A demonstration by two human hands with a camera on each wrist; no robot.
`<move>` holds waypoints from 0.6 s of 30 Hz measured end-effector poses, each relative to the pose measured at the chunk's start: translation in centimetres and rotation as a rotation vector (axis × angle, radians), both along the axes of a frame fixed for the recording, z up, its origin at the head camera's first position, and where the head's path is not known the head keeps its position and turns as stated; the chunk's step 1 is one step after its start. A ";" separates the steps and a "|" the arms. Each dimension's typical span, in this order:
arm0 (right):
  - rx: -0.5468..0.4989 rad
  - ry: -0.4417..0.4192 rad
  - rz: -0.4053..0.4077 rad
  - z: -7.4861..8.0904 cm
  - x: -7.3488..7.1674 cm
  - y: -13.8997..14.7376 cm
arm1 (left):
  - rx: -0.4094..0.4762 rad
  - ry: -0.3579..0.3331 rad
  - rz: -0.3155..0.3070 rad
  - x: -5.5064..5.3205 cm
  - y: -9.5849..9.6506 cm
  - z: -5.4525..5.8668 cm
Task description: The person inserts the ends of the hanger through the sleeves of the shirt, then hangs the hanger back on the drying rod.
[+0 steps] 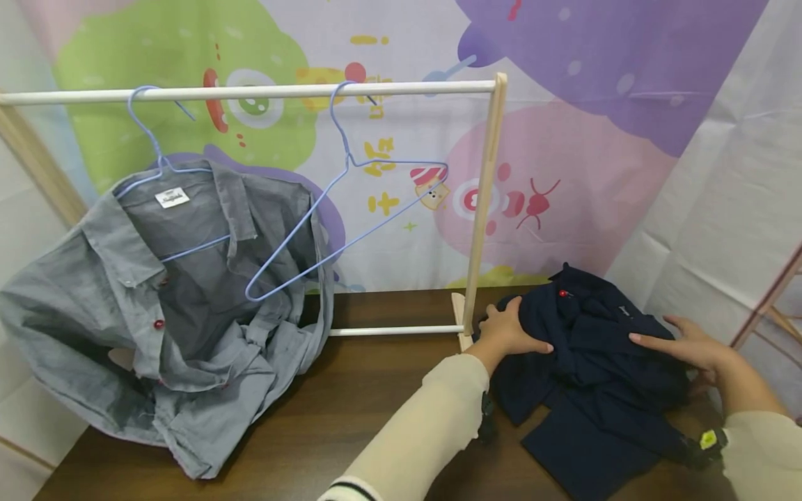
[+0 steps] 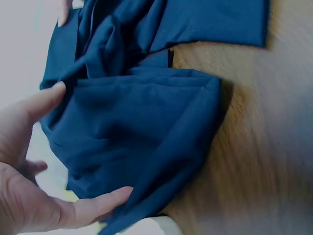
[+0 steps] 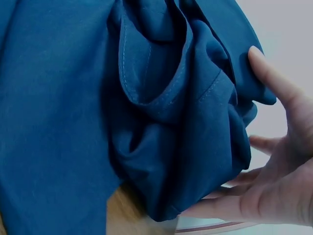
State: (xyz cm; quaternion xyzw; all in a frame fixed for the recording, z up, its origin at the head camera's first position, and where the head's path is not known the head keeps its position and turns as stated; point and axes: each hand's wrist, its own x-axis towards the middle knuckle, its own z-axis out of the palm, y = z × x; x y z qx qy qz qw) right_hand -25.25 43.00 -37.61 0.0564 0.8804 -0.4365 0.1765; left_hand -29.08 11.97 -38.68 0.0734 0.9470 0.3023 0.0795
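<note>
A crumpled navy shirt lies in a heap on the table at the right, a red button and small pale lettering showing on it. My left hand touches its left side, thumb and fingers spread wide apart. In the left wrist view, the thumb and a fingertip of that hand meet the folded cloth. On the opposite side, my right hand rests against the shirt with extended fingers. The right wrist view has its thumb by a flap of cloth and the other fingers along the lower edge.
A rack with a white rail and wooden post stands left of the shirt. From it hang a grey shirt on a blue hanger and a bare blue hanger. The wooden table extends below; a patterned cloth hangs behind.
</note>
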 end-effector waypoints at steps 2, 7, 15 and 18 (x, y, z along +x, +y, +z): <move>0.006 -0.001 0.024 -0.3 -0.3 -0.2 | 0.013 -0.053 0.010 -0.2 0.0 -0.3; 0.058 0.078 0.077 -1.1 -0.9 -1.5 | -0.048 -0.084 -0.037 -0.4 0.1 -1.1; -0.058 0.111 0.038 -1.7 -1.0 -3.1 | -0.043 -0.018 -0.042 -0.3 0.2 -2.0; -0.186 0.099 0.011 -1.9 -0.9 -3.3 | 0.055 -0.039 -0.031 -0.2 -0.1 -2.0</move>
